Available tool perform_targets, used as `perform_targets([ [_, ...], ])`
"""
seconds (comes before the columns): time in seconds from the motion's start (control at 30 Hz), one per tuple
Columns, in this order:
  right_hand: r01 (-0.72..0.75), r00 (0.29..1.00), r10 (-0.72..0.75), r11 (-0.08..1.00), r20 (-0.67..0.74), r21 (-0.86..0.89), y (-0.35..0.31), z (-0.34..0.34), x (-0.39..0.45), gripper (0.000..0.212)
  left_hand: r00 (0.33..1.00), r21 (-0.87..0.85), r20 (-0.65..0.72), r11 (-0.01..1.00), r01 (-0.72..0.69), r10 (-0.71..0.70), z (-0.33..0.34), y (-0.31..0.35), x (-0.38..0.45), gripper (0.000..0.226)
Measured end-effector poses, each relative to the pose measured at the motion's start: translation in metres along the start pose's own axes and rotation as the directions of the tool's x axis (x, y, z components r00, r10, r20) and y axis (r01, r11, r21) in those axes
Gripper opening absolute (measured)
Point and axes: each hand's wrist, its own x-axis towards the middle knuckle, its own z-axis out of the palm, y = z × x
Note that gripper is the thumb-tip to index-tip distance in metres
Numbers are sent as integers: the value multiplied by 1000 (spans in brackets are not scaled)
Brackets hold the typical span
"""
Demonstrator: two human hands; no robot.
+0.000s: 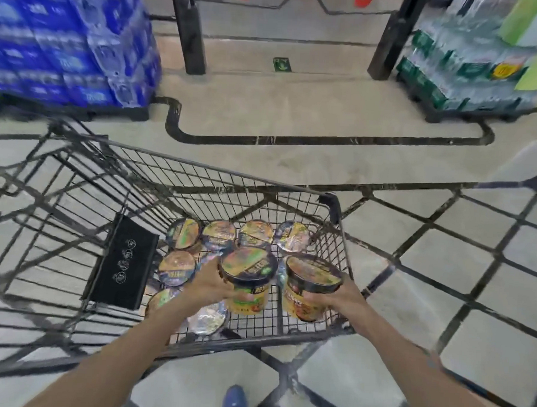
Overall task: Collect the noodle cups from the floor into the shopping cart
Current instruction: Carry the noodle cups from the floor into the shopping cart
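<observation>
Blue bottle packs [67, 37] fill the upper left. Over the wire cart [332, 203], the left hand [208, 285] grips a green-lidded cup [247, 283], and the right hand [338, 297] grips a dark-lidded cup [311, 289], above the cups in the basket [219, 235].

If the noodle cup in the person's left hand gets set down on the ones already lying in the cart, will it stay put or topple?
It would probably wobble. The noodle cup in the left hand is tall with a narrower base, and the cups in the cart make an uneven layer of lids. It looks light, since one hand holds it.

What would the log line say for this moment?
left hand: holds green noodle cup | right hand: holds orange noodle cup | both over shopping cart
</observation>
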Motion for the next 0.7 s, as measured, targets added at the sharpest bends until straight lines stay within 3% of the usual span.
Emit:
perform_targets([
  [0.03, -14, 1000, 14, 1000, 2, -12, 7, 3, 8, 60, 999, 10, 41, 1000, 25, -25, 4, -9, 9, 95],
  [0.13, -76, 995, 79, 996, 59, -46, 35, 8, 42, 82, 990, 24, 130, 998, 58, -61, 15, -29, 34, 81],
  [0.23, -132, 985, 135, 991, 103, -31, 54, 9, 63, 62, 978, -44, 169, 990, 133, -124, 25, -63, 56, 83],
  [0.33, -156, 977, 157, 988, 144, -19, 63, 10, 75, 58, 966, -71, 178, 977, 201, -186, 33, -93, 72, 107],
  [0.43, -249, 950, 244, 968, 195, 5, 74, 8, 90, 56, 963, -185, 163, 952, 242, -213, 45, -100, 81, 86],
  [0.5, -331, 922, 318, 943, 219, 24, 76, 8, 96, 56, 961, -246, 170, 935, 257, -219, 53, -104, 90, 92],
  [0.63, -459, 856, 418, 885, 305, 75, 83, 4, 106, 85, 956, -343, 189, 897, 278, -224, 63, -112, 99, 101],
  [0.7, -494, 836, 433, 861, 337, 119, 82, 3, 107, 80, 940, -344, 223, 881, 323, -258, 64, -118, 98, 107],
])
